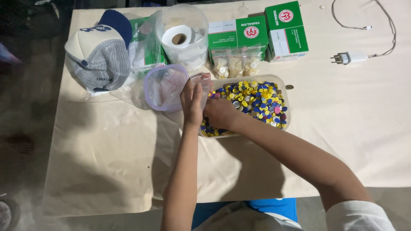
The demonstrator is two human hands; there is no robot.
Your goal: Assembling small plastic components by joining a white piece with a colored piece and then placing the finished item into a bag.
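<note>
A person's two bare hands are working at a table covered in beige paper [351, 141]. The left hand [191, 100] is pinching a small clear plastic bag [204, 82] between thumb and fingers, holding it up over the near-left corner of a clear tub [287, 102] that is lying full of yellow, blue and pink buttons [257, 100]. The right hand [220, 112] is resting inside that tub on the buttons, just beside the bag; its fingers are curled, and whether they are gripping anything cannot be told. A purple-rimmed tub lid [165, 87] is sitting just to the left of the hands. Behind the tub, small filled bags [234, 64] are leaning against green and white boxes [267, 34], next to a clear container holding a white tape roll [180, 37]. A cap [99, 53] is lying at far left, and a white charger plug [351, 57] with its cord at far right.
</note>
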